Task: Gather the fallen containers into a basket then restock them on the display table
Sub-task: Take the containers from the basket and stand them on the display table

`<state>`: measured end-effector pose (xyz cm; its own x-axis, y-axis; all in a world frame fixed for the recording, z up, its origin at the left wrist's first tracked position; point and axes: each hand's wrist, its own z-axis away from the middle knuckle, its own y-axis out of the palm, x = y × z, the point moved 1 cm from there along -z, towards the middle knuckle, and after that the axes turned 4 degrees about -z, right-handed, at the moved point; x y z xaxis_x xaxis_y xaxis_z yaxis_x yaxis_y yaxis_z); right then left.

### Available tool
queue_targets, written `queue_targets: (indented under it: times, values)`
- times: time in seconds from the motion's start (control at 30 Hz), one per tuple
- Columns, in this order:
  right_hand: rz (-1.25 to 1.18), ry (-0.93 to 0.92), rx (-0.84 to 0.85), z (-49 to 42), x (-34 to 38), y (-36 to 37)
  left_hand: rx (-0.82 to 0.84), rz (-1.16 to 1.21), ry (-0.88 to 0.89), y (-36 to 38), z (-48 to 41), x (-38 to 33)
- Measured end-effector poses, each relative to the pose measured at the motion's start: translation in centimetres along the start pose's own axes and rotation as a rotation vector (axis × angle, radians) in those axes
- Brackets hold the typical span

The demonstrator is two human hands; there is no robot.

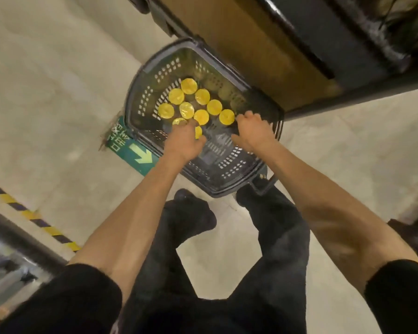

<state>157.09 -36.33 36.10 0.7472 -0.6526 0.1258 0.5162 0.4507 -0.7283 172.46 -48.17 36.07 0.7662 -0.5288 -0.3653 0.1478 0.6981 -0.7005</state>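
Note:
A dark perforated plastic basket (140, 97) stands on the floor in front of my feet. Several containers with round yellow lids (189, 86) stand upright in its far half. My left hand (184, 141) reaches into the basket and grips a yellow-lidded container (198, 132), whose lid shows between thumb and fingers. My right hand (251, 131) is also inside the basket, knuckles up and fingers curled down beside another yellow lid (226, 116). What lies under its palm is hidden. The near half of the basket floor is bare.
A dark display stand with a brown panel (263, 44) rises right behind the basket. A green floor sign with an arrow (135, 153) lies at the basket's left. Yellow-black hazard tape (34, 218) and a dark rail run along the lower left. My dark trouser legs (270, 225) are below.

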Motion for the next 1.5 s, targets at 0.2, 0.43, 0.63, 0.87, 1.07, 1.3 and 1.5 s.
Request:
queue_targets:
  times: [0.2, 0.43, 0.63, 0.87, 1.07, 1.3, 1.5]
  values:
    - [-0.100, 0.059, -0.055, -9.0, -2.1, 7.7, 0.029, -0.029, -0.089, 9.0, -7.9, 2.1]
    - [-0.222, 0.137, -0.139, -17.7, -3.6, 15.4, -0.020, 0.032, -0.171, 14.9, -17.7, 6.7]
    - [-0.322, 0.213, -0.249, -22.2, -4.0, 19.9, -0.046, -0.024, -0.221, 20.0, -19.9, 7.5]
    - [-0.468, 0.231, -0.428, -23.8, -3.3, 23.2, -0.193, -0.142, -0.285, 22.1, -20.6, 7.9]
    - [-0.473, 0.237, -0.528, -23.7, -3.5, 23.7, -0.135, -0.247, -0.263, 22.3, -20.5, 8.1]
    - [-0.542, 0.280, -0.554, -23.9, -3.0, 24.4, -0.137, -0.391, -0.223, 23.1, -21.7, 8.7]
    - [-0.624, 0.284, -0.518, -23.7, -3.4, 24.0, -0.123, -0.283, -0.215, 23.2, -21.9, 9.0]
